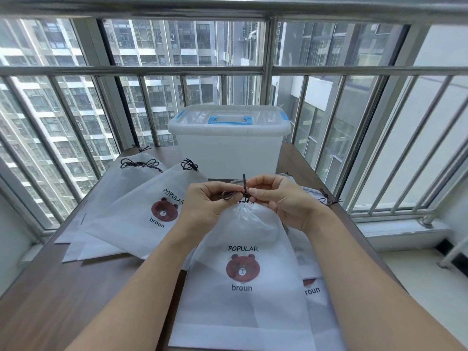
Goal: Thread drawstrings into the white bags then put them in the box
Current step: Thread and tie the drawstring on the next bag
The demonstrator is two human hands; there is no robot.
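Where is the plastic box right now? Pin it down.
In the head view the plastic box stands, lid on, at the table's far edge, centred against the window railing, just beyond both hands.

Dark wood-grain bench set against a steel window railing; beyond the glass, grey high-rise apartment blocks, slightly hazy, probably residential.

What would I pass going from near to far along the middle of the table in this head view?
Bear-printed white bag → left hand and right hand pinching its dark drawstring → lidded clear box → window railing.
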